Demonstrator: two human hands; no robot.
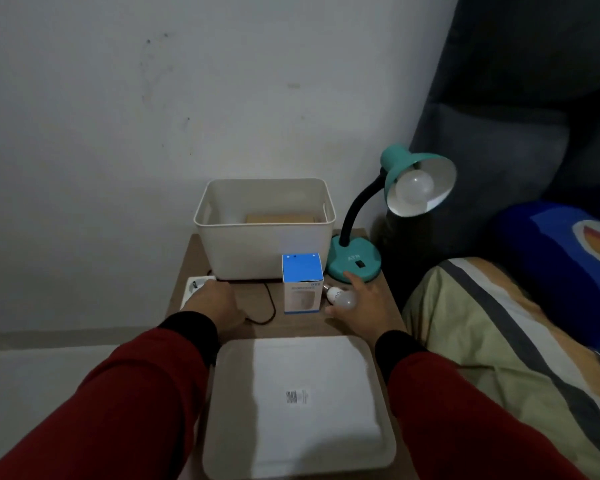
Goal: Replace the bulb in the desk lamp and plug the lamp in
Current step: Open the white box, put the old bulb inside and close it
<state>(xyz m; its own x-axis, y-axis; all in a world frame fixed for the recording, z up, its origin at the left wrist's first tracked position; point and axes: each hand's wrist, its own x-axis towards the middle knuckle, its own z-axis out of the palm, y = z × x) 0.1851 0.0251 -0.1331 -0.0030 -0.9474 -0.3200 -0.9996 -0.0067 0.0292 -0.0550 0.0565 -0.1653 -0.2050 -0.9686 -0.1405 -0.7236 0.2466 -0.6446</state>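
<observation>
Nearest the camera lies one white lid (pixel 298 403), flat on the front of the wooden worktop (pixel 253 329), with a small barcode label on it. Two red sleeves with black cuffs reach past it, one on each side.

One left hand (pixel 213 304) rests at the worktop's left side over a white power strip (pixel 194 285); its fingers are curled downward, but what its grip closes on, if anything, I cannot tell. One black cord (pixel 269 306) loops across the wood just beside that hand.

One right hand (pixel 362 311) lies with fingers spread, its grip loosely cupped around a loose bulb (pixel 342 297) that lies on its side on the worktop, between a blue-and-white bulb box (pixel 302 287) and the palm. The forefinger points towards the lamp's base.

One teal desk lamp (pixel 354 261) stands at the back right corner, its black neck curving up to a shade tilted towards the camera. A second bulb (pixel 414 186) sits inside that shade, unlit.

One white bin (pixel 264 244) stands open at the back, with something brown inside. A bed (pixel 499 341) with striped covers lies to the right.
</observation>
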